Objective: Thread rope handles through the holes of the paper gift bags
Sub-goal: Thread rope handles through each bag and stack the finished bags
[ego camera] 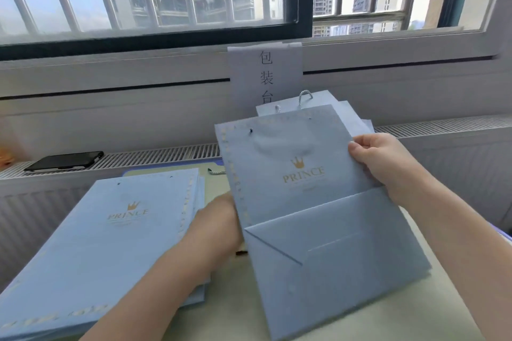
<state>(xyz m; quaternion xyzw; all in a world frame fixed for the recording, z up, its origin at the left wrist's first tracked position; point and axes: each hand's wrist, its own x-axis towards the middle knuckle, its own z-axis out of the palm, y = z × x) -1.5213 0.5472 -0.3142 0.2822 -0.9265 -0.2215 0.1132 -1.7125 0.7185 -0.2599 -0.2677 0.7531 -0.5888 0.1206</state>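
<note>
A flat light-blue gift bag (299,196) with a gold crown and "PRINCE" is held up, tilted, above the table. My right hand (379,158) pinches its right edge. My left hand (219,221) reaches behind its left edge, fingers hidden by the paper. A dark hole or knot shows near the bag's top left corner (250,131). A stack of flat blue bags (110,230) lies at left. Behind stand bags with a grey rope handle (304,97). A short piece of rope (215,172) lies on the table.
A black phone (65,160) rests on the radiator grille at left. A white paper sign (266,75) hangs below the window sill. The pale green table top (432,310) runs under the bags; a radiator vent (443,126) lines the back.
</note>
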